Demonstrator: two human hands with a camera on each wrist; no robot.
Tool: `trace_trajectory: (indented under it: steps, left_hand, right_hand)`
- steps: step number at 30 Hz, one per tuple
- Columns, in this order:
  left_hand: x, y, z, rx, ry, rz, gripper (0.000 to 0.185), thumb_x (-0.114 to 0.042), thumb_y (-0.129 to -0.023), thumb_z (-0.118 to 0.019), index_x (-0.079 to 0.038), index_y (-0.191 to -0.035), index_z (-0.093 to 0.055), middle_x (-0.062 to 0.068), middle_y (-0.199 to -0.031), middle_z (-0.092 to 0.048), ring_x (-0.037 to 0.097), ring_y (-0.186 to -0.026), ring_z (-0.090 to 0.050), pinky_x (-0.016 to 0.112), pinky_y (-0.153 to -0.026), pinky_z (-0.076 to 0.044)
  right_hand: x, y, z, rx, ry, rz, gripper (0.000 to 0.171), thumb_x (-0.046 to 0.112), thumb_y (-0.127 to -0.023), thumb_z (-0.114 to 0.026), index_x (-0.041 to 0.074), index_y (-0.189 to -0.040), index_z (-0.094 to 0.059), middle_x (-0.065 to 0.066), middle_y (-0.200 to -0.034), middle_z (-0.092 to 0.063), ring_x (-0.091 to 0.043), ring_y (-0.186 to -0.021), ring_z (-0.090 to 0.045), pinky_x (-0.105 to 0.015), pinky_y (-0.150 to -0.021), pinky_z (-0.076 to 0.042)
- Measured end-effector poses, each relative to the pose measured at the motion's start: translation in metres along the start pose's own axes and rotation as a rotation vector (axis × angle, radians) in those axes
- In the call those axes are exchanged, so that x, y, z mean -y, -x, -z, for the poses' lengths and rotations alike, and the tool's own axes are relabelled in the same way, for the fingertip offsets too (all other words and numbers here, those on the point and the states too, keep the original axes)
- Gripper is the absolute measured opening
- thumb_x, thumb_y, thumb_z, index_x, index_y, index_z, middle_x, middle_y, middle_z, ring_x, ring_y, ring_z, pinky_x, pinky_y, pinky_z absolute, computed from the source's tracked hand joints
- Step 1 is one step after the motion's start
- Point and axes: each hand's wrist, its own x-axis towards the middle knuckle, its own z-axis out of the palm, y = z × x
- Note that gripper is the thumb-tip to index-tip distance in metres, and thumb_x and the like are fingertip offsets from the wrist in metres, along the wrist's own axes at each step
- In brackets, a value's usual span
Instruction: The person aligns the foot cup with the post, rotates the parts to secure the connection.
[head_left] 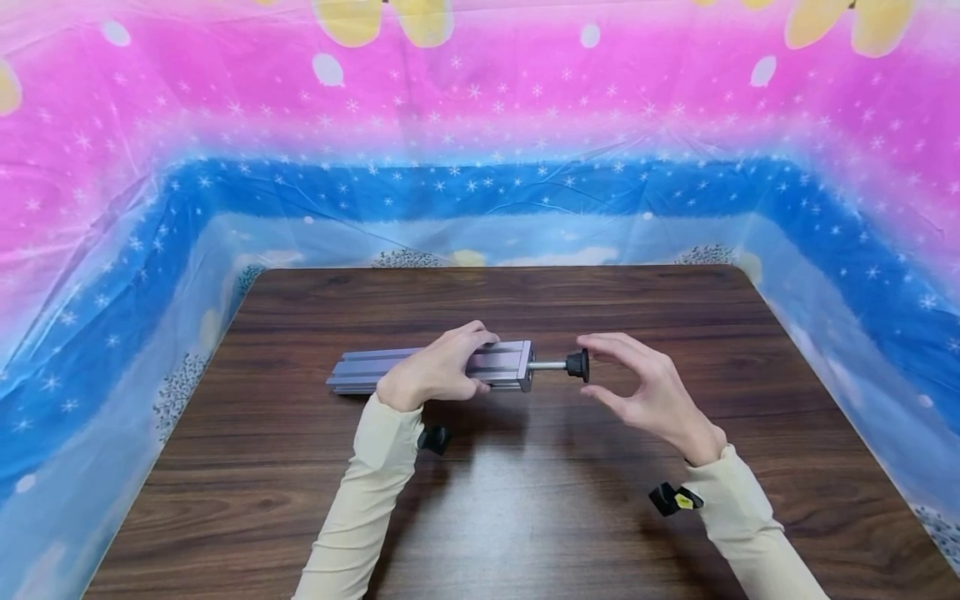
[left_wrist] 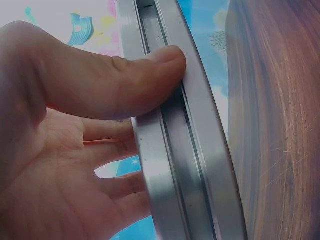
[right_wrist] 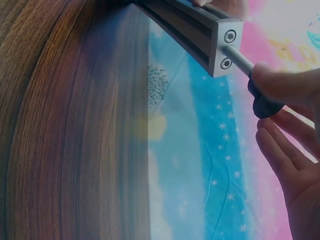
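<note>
A silver aluminium extrusion (head_left: 502, 358) with grooved sides is held at a slight tilt over the table. My left hand (head_left: 442, 362) grips it across the middle, its thumb (left_wrist: 160, 65) along the slotted side and the fingers on the far side. From its end plate (right_wrist: 227, 47), which has two screws, a threaded rod (head_left: 549, 366) sticks out to the right. A black levelling foot (head_left: 577, 365) sits on the rod's end. My right hand (head_left: 648, 387) curves around this foot, thumb and fingertips spread just beyond its edges in the head view.
The dark wood-grain table (head_left: 285, 517) spreads out below both hands. A pink and blue patterned cloth (head_left: 480, 108) hangs behind it and along both sides. A small black device sits at each wrist.
</note>
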Motion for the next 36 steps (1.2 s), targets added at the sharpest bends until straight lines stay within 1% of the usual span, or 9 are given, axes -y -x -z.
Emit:
trace_trajectory:
  steps: [2, 7, 10, 13, 20, 24, 27, 32, 36]
  left_hand:
    - [0.0001, 0.0, 0.0, 0.0, 0.001, 0.001, 0.057, -0.003, -0.078, -0.077, 0.001, -0.132, -0.06, 0.008, -0.11, -0.056, 0.02, -0.092, -0.055, 0.032, -0.083, -0.047]
    - [-0.0013, 0.0003, 0.0011, 0.0, 0.001, -0.001, 0.057, -0.003, -0.078, -0.077, 0.001, -0.132, -0.06, 0.008, -0.11, -0.056, 0.02, -0.092, -0.054, 0.032, -0.083, -0.046]
    - [-0.0021, 0.0008, 0.0018, -0.001, -0.003, -0.004, 0.057, -0.003, -0.078, -0.077, 0.001, -0.132, -0.06, 0.008, -0.11, -0.056, 0.02, -0.092, -0.053, 0.032, -0.083, -0.046]
    - [-0.0022, 0.0014, 0.0018, 0.0, -0.003, -0.005, 0.057, -0.003, -0.078, -0.077, 0.001, -0.132, -0.06, 0.008, -0.11, -0.056, 0.02, -0.091, -0.053, 0.032, -0.083, -0.046]
    - [-0.0011, 0.001, 0.0015, -0.001, -0.005, -0.011, 0.056, -0.004, -0.078, -0.077, 0.0, -0.131, -0.06, 0.008, -0.109, -0.056, 0.02, -0.091, -0.053, 0.032, -0.083, -0.046]
    - [-0.0012, 0.0011, 0.0017, 0.0, -0.008, -0.01, 0.056, -0.005, -0.078, -0.076, 0.0, -0.132, -0.06, 0.008, -0.109, -0.056, 0.019, -0.092, -0.054, 0.032, -0.082, -0.046]
    - [-0.0016, 0.0016, 0.002, 0.001, -0.01, -0.007, 0.055, -0.005, -0.079, -0.076, 0.0, -0.132, -0.06, 0.007, -0.109, -0.055, 0.019, -0.091, -0.054, 0.031, -0.081, -0.046]
    - [-0.0017, 0.0022, 0.0015, 0.003, -0.01, -0.002, 0.055, -0.004, -0.079, -0.076, 0.0, -0.132, -0.06, 0.007, -0.109, -0.055, 0.019, -0.091, -0.053, 0.031, -0.082, -0.046]
    - [-0.0015, 0.0026, 0.001, -0.001, -0.016, -0.001, 0.056, -0.005, -0.078, -0.076, -0.001, -0.131, -0.06, 0.007, -0.109, -0.056, 0.02, -0.092, -0.053, 0.032, -0.083, -0.046]
  right_hand:
    - [0.0001, -0.0002, 0.0, 0.001, 0.005, 0.01, 0.067, -0.004, -0.068, -0.089, 0.007, -0.131, -0.068, -0.009, -0.125, -0.07, -0.022, -0.115, -0.066, -0.016, -0.103, -0.044]
    - [0.0014, -0.0007, 0.0008, 0.006, 0.019, -0.008, 0.063, -0.005, -0.071, -0.087, 0.01, -0.129, -0.07, -0.007, -0.123, -0.072, -0.019, -0.113, -0.068, -0.016, -0.102, -0.045]
    - [0.0014, -0.0019, 0.0009, -0.014, 0.015, 0.012, 0.062, -0.005, -0.069, -0.087, 0.009, -0.127, -0.071, -0.008, -0.119, -0.073, -0.02, -0.109, -0.069, -0.016, -0.1, -0.046]
    - [0.0015, -0.0022, 0.0013, -0.013, 0.014, 0.004, 0.061, -0.003, -0.07, -0.088, 0.009, -0.127, -0.071, -0.008, -0.117, -0.074, -0.021, -0.106, -0.07, -0.016, -0.098, -0.047]
    - [-0.001, 0.0006, 0.0009, 0.015, 0.019, -0.07, 0.057, 0.002, -0.073, -0.087, 0.009, -0.127, -0.071, -0.007, -0.113, -0.075, -0.017, -0.097, -0.073, -0.017, -0.09, -0.051]
    - [-0.0013, 0.0018, 0.0, 0.018, 0.001, -0.109, 0.048, 0.001, -0.076, -0.085, 0.005, -0.123, -0.072, -0.007, -0.107, -0.076, -0.015, -0.086, -0.074, -0.023, -0.08, -0.056]
    - [0.0001, 0.002, -0.0001, 0.021, -0.009, -0.151, 0.04, 0.002, -0.079, -0.083, 0.006, -0.118, -0.074, -0.004, -0.103, -0.076, -0.01, -0.082, -0.072, -0.026, -0.075, -0.058]
    - [0.0035, 0.0005, -0.001, 0.025, 0.012, -0.216, 0.026, 0.009, -0.084, -0.082, 0.011, -0.109, -0.076, 0.001, -0.095, -0.077, -0.004, -0.079, -0.071, -0.022, -0.07, -0.057]
    - [0.0057, -0.0017, -0.0027, 0.023, 0.027, -0.271, 0.014, 0.016, -0.088, -0.078, 0.012, -0.102, -0.077, 0.002, -0.087, -0.077, -0.002, -0.07, -0.07, -0.019, -0.063, -0.055]
